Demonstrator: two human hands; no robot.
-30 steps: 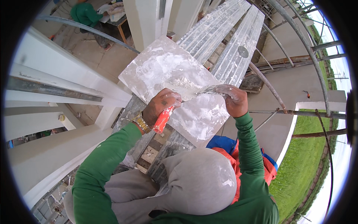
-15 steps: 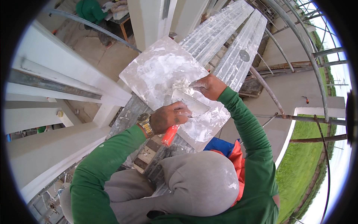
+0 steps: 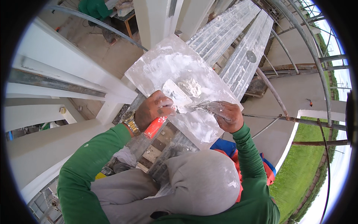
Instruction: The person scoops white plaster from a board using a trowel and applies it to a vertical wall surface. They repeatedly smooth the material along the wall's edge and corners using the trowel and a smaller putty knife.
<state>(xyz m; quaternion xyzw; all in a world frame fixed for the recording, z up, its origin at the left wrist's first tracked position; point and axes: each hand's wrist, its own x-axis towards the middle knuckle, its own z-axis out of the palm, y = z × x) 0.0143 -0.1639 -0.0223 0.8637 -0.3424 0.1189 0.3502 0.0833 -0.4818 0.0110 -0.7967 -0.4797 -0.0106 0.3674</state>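
Note:
My left hand (image 3: 154,111) is closed round a trowel whose red handle (image 3: 154,127) sticks out below the fist. Its blade (image 3: 174,92) is coated with white paste. In my right hand (image 3: 226,114) is a putty knife (image 3: 199,107), smeared with paste and pointing left; its tip is close to the trowel, and I cannot tell whether they touch. Both tools are over a square pale board (image 3: 143,71) streaked with white. A lump of white paste (image 3: 190,87) sits on the board beside the trowel blade.
The board lies across ribbed metal scaffold planks (image 3: 244,48). Curved scaffold pipes (image 3: 278,89) rise on the right, with grass beyond. Pale columns and a ledge (image 3: 56,145) stand left. A person in green (image 3: 93,9) is at the far left, lower down. Red and blue cloth (image 3: 225,146) lies by my knee.
My hands have moved apart, the right one lower and to the right, the left one to the left. The trowel blade has turned upward and left, and the paste lump shows more plainly.

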